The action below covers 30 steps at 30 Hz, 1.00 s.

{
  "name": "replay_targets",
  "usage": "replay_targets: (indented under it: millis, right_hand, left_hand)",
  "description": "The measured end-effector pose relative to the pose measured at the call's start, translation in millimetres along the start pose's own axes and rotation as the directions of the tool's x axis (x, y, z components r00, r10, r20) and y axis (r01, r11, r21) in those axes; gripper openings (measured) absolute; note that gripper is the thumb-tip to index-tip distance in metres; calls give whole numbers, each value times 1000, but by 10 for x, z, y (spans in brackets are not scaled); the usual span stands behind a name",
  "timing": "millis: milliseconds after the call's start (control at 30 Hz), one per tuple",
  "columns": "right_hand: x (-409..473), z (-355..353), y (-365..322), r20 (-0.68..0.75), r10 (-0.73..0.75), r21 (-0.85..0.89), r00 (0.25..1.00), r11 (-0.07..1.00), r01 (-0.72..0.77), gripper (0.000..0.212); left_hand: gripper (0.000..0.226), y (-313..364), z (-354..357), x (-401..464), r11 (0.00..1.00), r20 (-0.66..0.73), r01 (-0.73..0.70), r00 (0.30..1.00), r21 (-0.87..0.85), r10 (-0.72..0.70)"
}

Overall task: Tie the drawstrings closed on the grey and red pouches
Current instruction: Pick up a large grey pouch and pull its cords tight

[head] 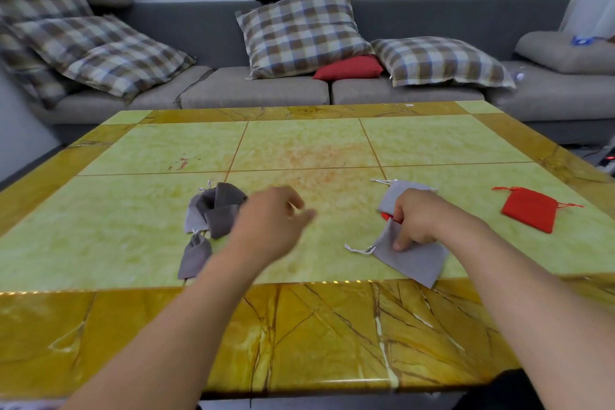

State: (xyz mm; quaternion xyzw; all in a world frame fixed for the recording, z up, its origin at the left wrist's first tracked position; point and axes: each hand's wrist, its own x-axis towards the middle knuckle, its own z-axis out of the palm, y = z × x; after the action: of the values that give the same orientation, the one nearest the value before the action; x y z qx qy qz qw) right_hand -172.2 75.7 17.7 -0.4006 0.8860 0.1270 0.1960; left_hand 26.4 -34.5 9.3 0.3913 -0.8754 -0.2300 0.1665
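Lower right: our right hand [417,221] pinches a flat grey pouch [411,256]; left hand [271,215] hovers loose-fingered, holding nothing; next, we judge, grasp its drawstring [357,250].

head view | worn on person's head | faces forward and down | near table [299,326] | sofa [266,90] beyond

Grey and red pouches spread on a green-and-amber table [299,143].
A flat grey pouch [412,260] is pinched by the right hand [419,220] at 4 o'clock; the blurred left hand [273,213] is held open beside grey pouches [213,210] at 9 o'clock; a red pouch [529,208] lies at 3 o'clock.
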Motion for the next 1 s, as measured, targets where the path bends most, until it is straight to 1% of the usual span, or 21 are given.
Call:
replay_targets:
  millis: [67,100,133,167,200,233,267,300,333,367,400,433,500,600,667,700,733,767,900,933,1000]
  right_hand:
    - [-17,-25,-66,-20,-33,-96,999,995,31,32]
    - [-19,-24,-73,-35,-50,-127,998,991,46,27]
    - [-1,1,-62,-60,-63,-103,996,993,57,24]
    - [44,37,-25,-109,-71,-8,992,997,71,23]
    - [72,73,22,-188,-76,159,979,982,106,24]
    - [107,97,72,-273,-73,355,959,919,171,26]
    - [106,103,101,-339,-75,533,938,806,257,28]
    - [96,94,109,-366,-82,677,927,659,326,28]
    - [57,81,95,-362,-112,785,925,498,368,30]
    - [16,65,53,-354,-161,853,921,348,388,33]
    - [-26,58,-3,-344,-204,894,916,226,386,35]
    - [-58,54,-68,-331,-239,920,913,132,368,37]
    - [-69,76,-180,-299,-291,948,909,13,317,38]
    - [-90,61,-282,-290,-320,957,902,-86,277,21]
    - [-79,20,-268,-298,-291,948,909,-199,247,10]
    - [-68,4,-249,-295,-272,939,916,-260,225,11]
    - [-68,-6,-238,-290,-259,933,921,-291,212,13]
    - [-67,1,-234,-283,-254,936,925,-284,208,15]
    - [-115,31,-283,-265,-262,963,928,-125,240,16]
    - [-129,22,-303,-276,-244,960,930,-116,255,16]
    - [-141,-3,-337,-296,-185,951,937,-153,270,19]
  left_hand:
    - [44,209,198,-139,999,256,0,967,-34,8]
    - [54,267,288,-178,1000,336,1,942,1,-1]
    - [58,283,369,-190,998,375,-12,927,54,-9]
    - [57,292,414,-192,994,386,-21,922,108,-23]
    - [56,283,430,-177,989,381,-17,924,144,-40]
    - [62,275,421,-161,989,370,3,927,147,-58]
    - [67,262,399,-134,994,355,34,932,101,-68]
    - [68,248,366,-96,997,334,78,940,-6,-72]
    - [65,247,323,-59,978,304,123,950,-171,-66]
    - [58,253,284,-23,918,266,158,962,-365,-59]
    - [50,260,245,7,830,217,174,974,-529,-66]
    - [43,266,213,30,742,177,182,980,-645,-86]
    - [32,265,192,56,612,132,172,985,-772,-109]
    - [28,266,188,57,553,117,173,984,-815,-135]
    - [24,266,191,65,519,117,176,982,-837,-146]
    - [22,267,190,65,500,116,173,983,-849,-143]
    - [21,276,185,62,482,118,175,982,-859,-146]
    - [23,286,182,55,464,121,182,980,-867,-157]
    - [28,313,191,57,403,119,226,955,-887,-272]
    - [28,309,188,65,397,121,236,948,-887,-294]
    - [27,296,161,76,367,145,252,944,-895,-295]
